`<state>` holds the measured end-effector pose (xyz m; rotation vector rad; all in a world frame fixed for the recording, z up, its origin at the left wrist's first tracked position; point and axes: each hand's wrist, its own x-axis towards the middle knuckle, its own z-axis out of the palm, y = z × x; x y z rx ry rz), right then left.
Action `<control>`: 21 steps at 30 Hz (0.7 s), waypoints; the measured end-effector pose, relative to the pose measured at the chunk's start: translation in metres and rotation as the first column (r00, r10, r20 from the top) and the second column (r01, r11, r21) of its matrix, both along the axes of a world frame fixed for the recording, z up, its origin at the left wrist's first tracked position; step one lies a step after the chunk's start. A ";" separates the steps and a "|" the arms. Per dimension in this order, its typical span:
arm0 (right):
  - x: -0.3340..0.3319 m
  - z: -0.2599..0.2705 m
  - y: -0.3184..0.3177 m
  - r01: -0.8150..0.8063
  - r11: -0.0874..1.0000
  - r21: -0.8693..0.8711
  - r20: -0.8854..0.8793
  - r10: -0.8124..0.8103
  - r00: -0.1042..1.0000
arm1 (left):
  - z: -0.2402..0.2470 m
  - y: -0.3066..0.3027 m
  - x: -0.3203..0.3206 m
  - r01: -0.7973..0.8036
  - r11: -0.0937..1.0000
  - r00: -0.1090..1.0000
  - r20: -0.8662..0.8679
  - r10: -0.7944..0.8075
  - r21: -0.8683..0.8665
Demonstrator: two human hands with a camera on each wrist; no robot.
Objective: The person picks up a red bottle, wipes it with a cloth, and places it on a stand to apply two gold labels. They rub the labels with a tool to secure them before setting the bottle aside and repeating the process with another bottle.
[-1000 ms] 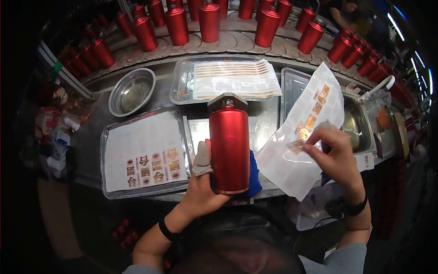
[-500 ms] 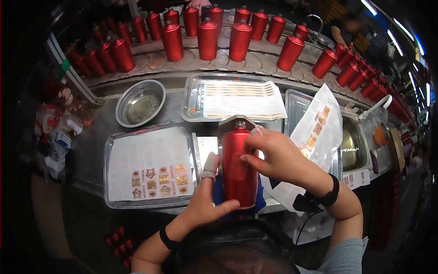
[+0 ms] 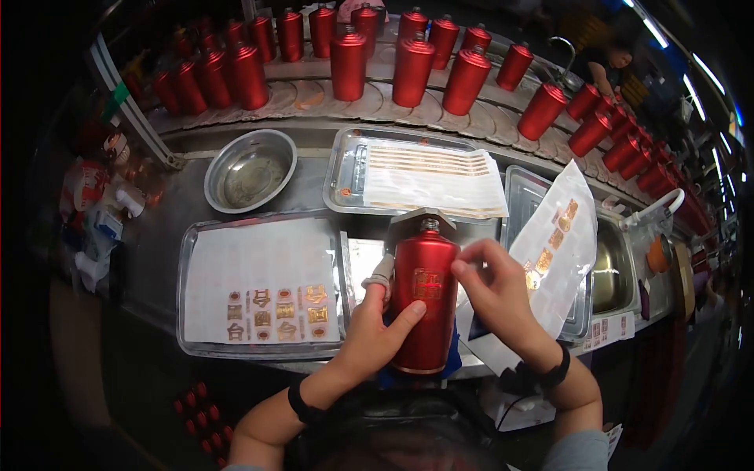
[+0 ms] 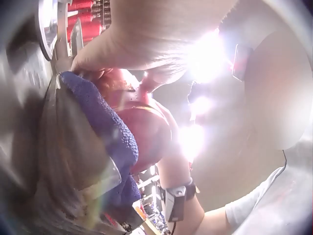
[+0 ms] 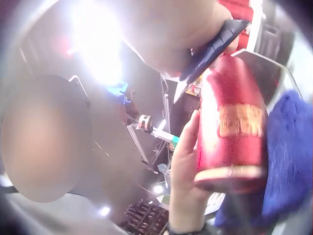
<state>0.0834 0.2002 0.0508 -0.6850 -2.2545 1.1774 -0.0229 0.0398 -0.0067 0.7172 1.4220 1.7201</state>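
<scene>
A: What do we see at our hands now?

B: Our left hand [image 3: 378,328] grips the red bottle [image 3: 434,323] from its left side, with the thumb on the front, at the lower edge of the gold piece [image 3: 429,282]. Our right hand [image 3: 500,292] has curled fingers, and its thumb and forefinger come close together just beside the bottle. If the fingertips touch it, we cannot tell. In the right wrist view, this hand seems to hold a dark pointed tool [image 5: 213,53].

A: And what has just changed?

B: One second ago our right hand was pinching at the white sheet [image 3: 580,228] on the right side. Then it worked on the front of the bottle. Now it has moved to the side, and the gold piece lies on the red surface. Our left thumb has also come up higher. So we judge that the placing is made, and perhaps some pressing remains.

A: Where does the bottle stand among the other things?

B: It is in front of us, against the blue cloth [image 5: 291,152], at the near edge of the desk [image 3: 188,206]. To the left lies a sheet with gold characters [image 3: 236,263]; farther away are the metal bowl [image 3: 250,163] and, behind all, a row of more red bottles [image 3: 348,69].
</scene>
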 end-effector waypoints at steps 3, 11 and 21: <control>0.020 -0.012 -0.021 0.017 0.920 -0.391 -0.008 -0.022 1.000 | 0.002 -0.001 0.001 -0.037 0.999 0.998 -0.045 0.038 0.015; 0.021 -0.019 -0.031 0.061 0.880 -0.471 0.006 -0.066 0.998 | 0.012 0.003 0.003 -0.091 0.996 0.982 -0.171 0.086 -0.025; 0.015 -0.023 -0.032 0.080 0.895 -0.438 0.002 -0.088 0.996 | 0.008 0.004 0.002 -0.121 0.992 0.978 -0.173 0.114 -0.033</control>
